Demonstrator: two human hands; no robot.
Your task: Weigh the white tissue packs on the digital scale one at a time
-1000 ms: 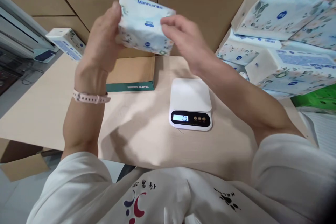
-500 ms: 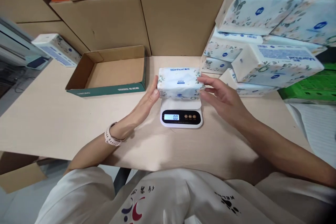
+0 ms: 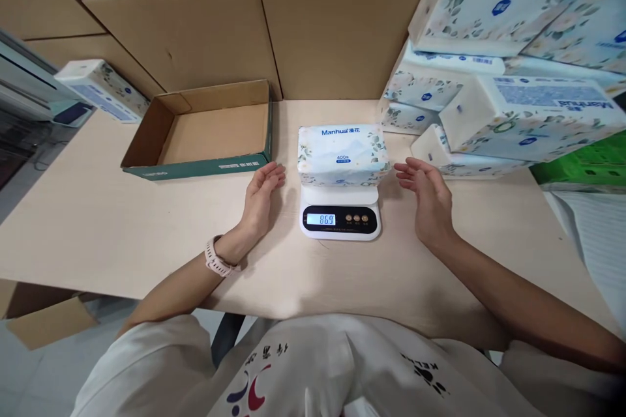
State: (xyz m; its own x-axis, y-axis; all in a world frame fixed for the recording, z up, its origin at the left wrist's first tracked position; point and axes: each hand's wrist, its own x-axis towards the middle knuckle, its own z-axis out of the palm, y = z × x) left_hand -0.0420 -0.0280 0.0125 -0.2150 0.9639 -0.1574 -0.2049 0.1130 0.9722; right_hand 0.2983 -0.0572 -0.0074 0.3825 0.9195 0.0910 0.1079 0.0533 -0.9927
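A pack of tissues, white and pale blue with printed leaves, lies across the plate of a white digital scale. The scale's lit display reads 86.9. My left hand is held apart from the pack on its left side, fingers loosely curved and holding nothing. On the other side, my right hand hovers just off the pack's right end, its fingers extended with nothing in them. Neither hand touches the pack or the scale.
A shallow open cardboard box with a green outside stands at the left. Behind it leans a single tissue pack. More tissue packs are piled at the right, beside a green crate. Large cartons line the back.
Both hands have let go of the tissue pack and drawn apart, the left to the left, the right to the right. The display went from 0.0 to 86.9.
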